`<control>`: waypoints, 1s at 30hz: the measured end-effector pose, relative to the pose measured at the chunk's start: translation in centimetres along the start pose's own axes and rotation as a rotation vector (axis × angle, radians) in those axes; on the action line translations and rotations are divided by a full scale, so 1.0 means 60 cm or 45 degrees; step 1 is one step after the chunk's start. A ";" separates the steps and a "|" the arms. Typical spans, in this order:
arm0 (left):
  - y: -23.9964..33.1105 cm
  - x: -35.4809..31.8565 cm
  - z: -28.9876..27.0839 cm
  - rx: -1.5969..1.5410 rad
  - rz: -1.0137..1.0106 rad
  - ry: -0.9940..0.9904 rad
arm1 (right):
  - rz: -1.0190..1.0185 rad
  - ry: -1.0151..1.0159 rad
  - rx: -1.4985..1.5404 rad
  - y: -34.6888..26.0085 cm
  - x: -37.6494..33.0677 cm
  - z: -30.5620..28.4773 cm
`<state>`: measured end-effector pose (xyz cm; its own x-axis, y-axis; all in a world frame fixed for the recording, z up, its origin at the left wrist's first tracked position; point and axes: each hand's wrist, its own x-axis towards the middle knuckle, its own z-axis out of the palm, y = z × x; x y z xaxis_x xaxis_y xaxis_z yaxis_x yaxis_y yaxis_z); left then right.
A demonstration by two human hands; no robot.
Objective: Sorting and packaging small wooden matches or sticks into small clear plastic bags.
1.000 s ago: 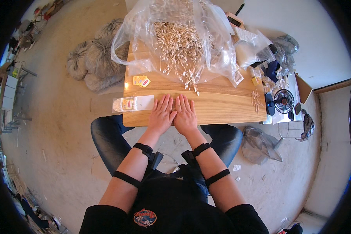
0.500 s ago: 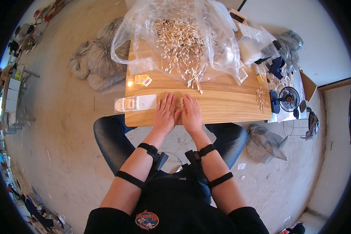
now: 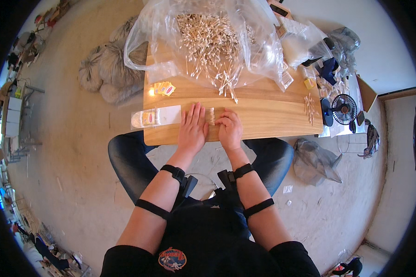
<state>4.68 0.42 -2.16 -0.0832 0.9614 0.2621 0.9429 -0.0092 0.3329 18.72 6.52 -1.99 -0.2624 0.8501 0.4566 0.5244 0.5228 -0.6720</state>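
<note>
A neat row of cotton swabs (image 3: pixel 210 116) lies on the wooden table between my hands. My left hand (image 3: pixel 193 127) rests flat against the row's left side, fingers stretched out and holding nothing. On the other side, my right hand (image 3: pixel 230 128) has its fingers curled in, their tips close to the row's right edge; whether they pinch a swab is hidden. Left of my left hand lies a clear packet (image 3: pixel 145 118) with swabs and a yellow label, beside a white strip (image 3: pixel 170 115). Yellow cards (image 3: pixel 163 88) lie in a small pile behind the packet.
A big clear plastic bag (image 3: pixel 259 51) spilling a heap of cotton swabs (image 3: pixel 210 44) covers the table's (image 3: pixel 272 106) far part. Loose swabs (image 3: pixel 309 109) lie at the right edge. Beyond are a small black fan (image 3: pixel 344 109) and grey bags (image 3: pixel 316 159). Filled sacks (image 3: pixel 104 64) stand left.
My right hand has gone from flat with straight fingers to curled, and has shifted slightly away to the right, so more of the swab row shows. My left hand remains flat.
</note>
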 end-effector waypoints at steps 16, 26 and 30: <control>-0.001 0.000 0.000 0.022 -0.013 -0.007 | -0.010 -0.014 -0.020 -0.006 0.003 -0.001; -0.001 0.001 0.001 0.034 -0.023 -0.017 | 0.002 -0.044 -0.039 -0.007 0.005 -0.004; -0.001 0.000 0.001 0.022 -0.028 -0.026 | 0.052 -0.020 -0.021 -0.013 0.006 -0.002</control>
<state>4.63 0.46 -2.23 -0.0977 0.9668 0.2363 0.9463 0.0168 0.3229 18.32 6.40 -1.24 -0.2533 0.8716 0.4197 0.5480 0.4868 -0.6802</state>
